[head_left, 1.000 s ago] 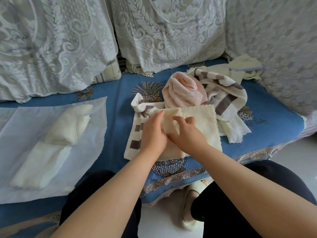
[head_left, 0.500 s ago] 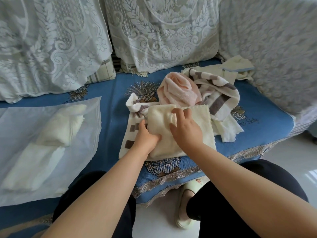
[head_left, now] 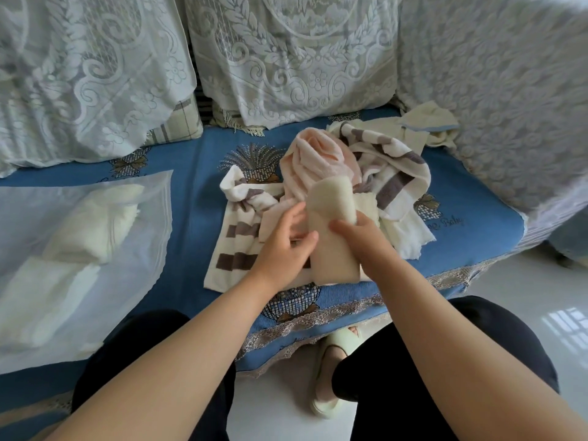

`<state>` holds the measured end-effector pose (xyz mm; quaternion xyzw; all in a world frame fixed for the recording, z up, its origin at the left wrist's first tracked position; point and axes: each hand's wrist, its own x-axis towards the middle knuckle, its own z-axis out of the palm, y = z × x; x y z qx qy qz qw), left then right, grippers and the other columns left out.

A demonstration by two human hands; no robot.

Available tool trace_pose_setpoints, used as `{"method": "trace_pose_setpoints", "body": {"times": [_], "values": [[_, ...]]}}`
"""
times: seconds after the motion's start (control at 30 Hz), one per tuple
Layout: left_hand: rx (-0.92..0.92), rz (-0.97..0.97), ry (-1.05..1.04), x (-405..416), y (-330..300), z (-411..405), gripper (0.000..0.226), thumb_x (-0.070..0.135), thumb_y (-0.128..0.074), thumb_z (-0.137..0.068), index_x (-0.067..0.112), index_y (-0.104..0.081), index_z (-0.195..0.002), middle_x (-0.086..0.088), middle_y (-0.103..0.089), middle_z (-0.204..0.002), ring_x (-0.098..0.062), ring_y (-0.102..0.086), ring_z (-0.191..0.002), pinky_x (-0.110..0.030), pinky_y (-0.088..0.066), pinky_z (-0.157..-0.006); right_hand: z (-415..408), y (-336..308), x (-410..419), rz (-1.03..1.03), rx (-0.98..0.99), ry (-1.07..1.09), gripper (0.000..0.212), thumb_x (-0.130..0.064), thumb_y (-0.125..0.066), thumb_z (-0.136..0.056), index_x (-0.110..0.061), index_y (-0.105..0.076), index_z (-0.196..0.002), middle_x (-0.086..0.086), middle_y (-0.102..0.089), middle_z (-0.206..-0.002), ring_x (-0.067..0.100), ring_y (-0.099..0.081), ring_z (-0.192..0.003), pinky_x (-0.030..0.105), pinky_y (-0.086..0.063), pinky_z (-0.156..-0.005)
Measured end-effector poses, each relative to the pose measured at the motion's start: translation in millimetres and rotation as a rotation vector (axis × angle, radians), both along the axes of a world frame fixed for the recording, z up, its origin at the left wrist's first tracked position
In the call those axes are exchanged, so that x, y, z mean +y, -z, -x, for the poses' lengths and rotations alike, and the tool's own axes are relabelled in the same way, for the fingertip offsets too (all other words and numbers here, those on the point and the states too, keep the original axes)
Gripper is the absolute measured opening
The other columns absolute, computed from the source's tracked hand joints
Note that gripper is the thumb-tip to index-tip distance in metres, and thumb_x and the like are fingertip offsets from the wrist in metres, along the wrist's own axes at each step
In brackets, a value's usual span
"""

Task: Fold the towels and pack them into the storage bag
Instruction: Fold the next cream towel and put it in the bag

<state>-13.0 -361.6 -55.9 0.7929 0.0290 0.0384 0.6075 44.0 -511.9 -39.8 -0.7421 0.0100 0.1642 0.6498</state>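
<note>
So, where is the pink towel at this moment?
In the head view the pink towel lies bunched on the blue sofa cover, right of centre, just behind the cream towel and against the striped towel.

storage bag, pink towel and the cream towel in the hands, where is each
storage bag (head_left: pixel 152 218), head view, on its clear right edge
pink towel (head_left: pixel 313 160), head view, on its bunched top
cream towel (head_left: pixel 332 224), head view, on the middle of the folded strip
</note>
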Motion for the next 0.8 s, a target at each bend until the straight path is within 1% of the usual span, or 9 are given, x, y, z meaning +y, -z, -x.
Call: {"method": "trace_pose_setpoints", "body": {"times": [0.07,0.13,0.2,0.3,0.4,0.53,0.6,0.7,0.8], "values": [[0.17,0.193,-0.084,4.8,-4.5,-5.3,0.072,0.052,-0.065,-0.082,0.028,-0.034,-0.142,0.006,-0.047,-0.137,-0.006,-0.055,-0.113,-0.032,-0.046,-0.097,-0.6,-1.4,-6.4,-0.194,0.056,-0.047,0.026,-0.01,-0.055,-0.088,-0.014,-0.059,-0.113,0.01,-0.069,-0.094,0.023,-0.066,-0.081,0.04,-0.057,-0.072],[0.354,0.47,-0.029,9.8,-9.2,-8.7,0.075,0.062,-0.062,-0.073,0.023,-0.047,-0.136,-0.002,-0.059,-0.13,-0.021,-0.061,-0.112,-0.041,-0.051,-0.09,2.7,-2.1,-8.2,-0.36,0.144,-0.16,0.03,-0.014,-0.059,-0.082,-0.013,-0.06,-0.112,0.013,-0.07,-0.097,0.026,-0.068,-0.085,0.041,-0.057,-0.07],[0.387,0.679,0.058,14.5,-11.9,-7.5,0.057,0.062,-0.06,-0.077,0.024,-0.065,-0.118,-0.006,-0.067,-0.12,-0.024,-0.064,-0.109,-0.04,-0.055,-0.081,8.7,-0.2,-4.9,-0.463,0.279,-0.282,0.04,-0.018,-0.059,-0.075,-0.007,-0.062,-0.113,0.016,-0.07,-0.1,0.031,-0.068,-0.089,0.044,-0.057,-0.075],[0.337,0.868,0.075,21.6,-14.1,-4.1,0.043,0.051,-0.063,-0.081,0.02,-0.072,-0.11,-0.011,-0.066,-0.12,-0.027,-0.063,-0.111,-0.043,-0.055,-0.083,13.0,-1.9,2.2,-0.533,0.403,-0.326,0.035,-0.019,-0.06,-0.07,-0.007,-0.067,-0.103,0.015,-0.071,-0.094,0.03,-0.069,-0.084,0.041,-0.058,-0.071],[0.317,0.879,0.021,26.7,-17.3,-4.0,0.048,0.035,-0.072,-0.077,0.016,-0.063,-0.121,-0.013,-0.067,-0.117,-0.031,-0.064,-0.108,-0.048,-0.055,-0.082,10.5,-2.6,6.9,-0.361,0.133,-0.205,0.033,-0.023,-0.062,-0.07,-0.014,-0.065,-0.102,0.007,-0.072,-0.09,0.024,-0.068,-0.081,0.036,-0.056,-0.067],[0.286,0.762,-0.048,25.1,-19.6,-3.9,0.035,0.022,-0.073,-0.075,0.024,-0.065,-0.109,-0.006,-0.073,-0.099,-0.026,-0.068,-0.093,-0.042,-0.056,-0.074,15.4,0.7,12.4,0.043,-0.354,0.044,0.032,-0.035,-0.061,-0.074,-0.028,-0.054,-0.105,-0.01,-0.062,-0.094,0.006,-0.061,-0.083,0.023,-0.047,-0.065],[0.273,0.756,-0.07,23.4,-22.0,-2.9,0.039,0.021,-0.072,-0.075,0.022,-0.063,-0.112,-0.007,-0.072,-0.095,-0.025,-0.068,-0.09,-0.04,-0.056,-0.071,17.6,1.1,13.1,-0.035,-0.34,-0.006,0.026,-0.038,-0.06,-0.078,-0.032,-0.053,-0.103,-0.011,-0.06,-0.099,0.003,-0.062,-0.085,0.018,-0.047,-0.063],[0.286,0.778,-0.03,29.6,-28.3,-0.6,0.037,0.028,-0.07,-0.071,0.022,-0.068,-0.107,-0.007,-0.073,-0.095,-0.023,-0.07,-0.086,-0.041,-0.056,-0.067,17.6,-6.1,11.2,-0.272,-0.019,-0.242,0.038,-0.052,-0.063,-0.079,-0.029,-0.059,-0.11,0.002,-0.069,-0.109,0.006,-0.068,-0.094,0.021,-0.055,-0.068],[0.264,0.661,0.015,44.3,-43.1,6.5,0.029,0.034,-0.076,-0.068,0.03,-0.071,-0.097,-0.004,-0.072,-0.097,-0.024,-0.069,-0.091,-0.049,-0.055,-0.065,15.6,-14.2,10.2,-0.191,-0.035,-0.397,0.045,-0.053,-0.063,-0.08,-0.02,-0.064,-0.111,0.0,-0.073,-0.104,0.019,-0.069,-0.097,0.025,-0.056,-0.07]]}}
